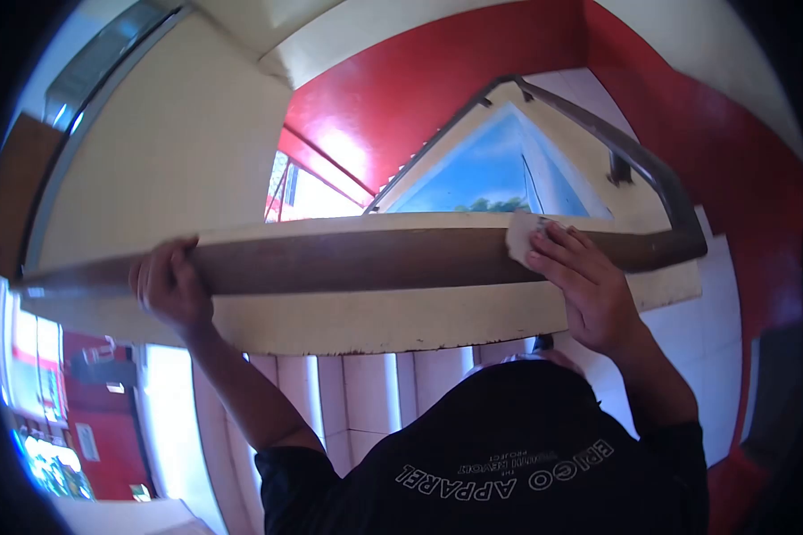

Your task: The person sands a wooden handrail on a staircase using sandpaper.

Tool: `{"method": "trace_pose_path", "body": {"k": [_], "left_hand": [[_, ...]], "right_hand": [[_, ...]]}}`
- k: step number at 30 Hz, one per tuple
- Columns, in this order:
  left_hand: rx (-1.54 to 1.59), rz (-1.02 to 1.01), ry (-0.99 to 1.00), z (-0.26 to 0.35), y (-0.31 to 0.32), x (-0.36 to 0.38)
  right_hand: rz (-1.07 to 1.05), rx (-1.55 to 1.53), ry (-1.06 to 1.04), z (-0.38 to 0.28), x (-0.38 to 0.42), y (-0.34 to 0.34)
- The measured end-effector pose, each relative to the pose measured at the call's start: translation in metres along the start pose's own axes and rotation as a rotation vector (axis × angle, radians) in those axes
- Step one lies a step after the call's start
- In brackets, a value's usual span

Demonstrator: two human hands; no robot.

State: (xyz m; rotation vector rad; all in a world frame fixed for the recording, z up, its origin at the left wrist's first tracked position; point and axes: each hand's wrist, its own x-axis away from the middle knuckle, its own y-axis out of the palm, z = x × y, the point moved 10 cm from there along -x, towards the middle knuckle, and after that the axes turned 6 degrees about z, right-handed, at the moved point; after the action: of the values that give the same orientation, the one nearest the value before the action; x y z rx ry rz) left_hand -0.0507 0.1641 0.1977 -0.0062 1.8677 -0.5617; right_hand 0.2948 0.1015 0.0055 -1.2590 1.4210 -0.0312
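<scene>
A brown wooden handrail [357, 260] runs across the middle of the view on top of a cream balustrade wall [375, 316]. My left hand [171, 287] grips the rail near its left part, fingers curled over it. My right hand [580, 285] presses a small pale piece of sandpaper or cloth [522, 236] flat against the rail's right part, fingers spread over it.
Beyond the rail a stairwell drops away, with red walls [419, 98], a metal handrail [633, 156] bending round the corner and cream walls [178, 152]. Cream balusters [366, 392] stand under the wall. My dark shirt [509, 464] fills the lower middle.
</scene>
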Motion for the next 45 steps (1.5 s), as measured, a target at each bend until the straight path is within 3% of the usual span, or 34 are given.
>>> {"method": "trace_pose_path", "body": {"k": [2,6,9,12,14,17,21,24,28,31,34,37,41,45], "left_hand": [[-0.013,0.003,-0.022,-0.001,-0.002,-0.001],[-0.061,0.038,-0.009,0.003,-0.012,0.000],[0.004,-0.025,0.004,0.008,-0.011,-0.001],[-0.004,-0.059,0.074,-0.019,-0.022,-0.007],[-0.022,0.159,0.018,-0.057,-0.039,-0.013],[-0.029,0.035,-0.176,-0.080,-0.026,-0.007],[-0.041,-0.016,-0.207,-0.079,-0.023,-0.007],[-0.008,-0.036,-0.226,-0.081,-0.025,-0.006],[0.009,-0.038,-0.260,-0.086,-0.025,-0.004],[0.032,-0.093,-0.266,-0.080,-0.025,-0.003],[0.035,0.039,-0.222,-0.084,-0.027,-0.002],[0.043,0.000,-0.225,-0.084,-0.027,-0.002],[0.027,-0.090,-0.236,-0.085,-0.026,-0.002],[0.029,0.004,-0.258,-0.087,-0.029,-0.002]], "right_hand": [[0.033,0.059,-0.022,-0.026,-0.011,0.008],[0.098,0.016,-0.315,-0.123,-0.069,0.036],[0.090,0.114,-0.369,-0.137,-0.078,0.049],[0.056,0.241,-0.349,-0.102,-0.035,0.043],[0.060,0.297,-0.354,-0.096,-0.036,0.047],[0.060,0.297,-0.389,-0.135,-0.058,0.062],[0.141,0.185,-0.487,-0.198,-0.143,0.090],[0.079,0.132,-0.438,-0.195,-0.142,0.087],[0.022,0.402,-0.508,-0.151,-0.064,0.081],[0.037,0.442,-0.585,-0.178,-0.084,0.091],[0.017,0.543,-0.774,-0.249,-0.149,0.121],[-0.015,0.564,-0.815,-0.254,-0.156,0.126],[-0.117,0.561,-0.771,-0.194,-0.099,0.101],[-0.107,0.525,-0.757,-0.179,-0.090,0.091]]}}
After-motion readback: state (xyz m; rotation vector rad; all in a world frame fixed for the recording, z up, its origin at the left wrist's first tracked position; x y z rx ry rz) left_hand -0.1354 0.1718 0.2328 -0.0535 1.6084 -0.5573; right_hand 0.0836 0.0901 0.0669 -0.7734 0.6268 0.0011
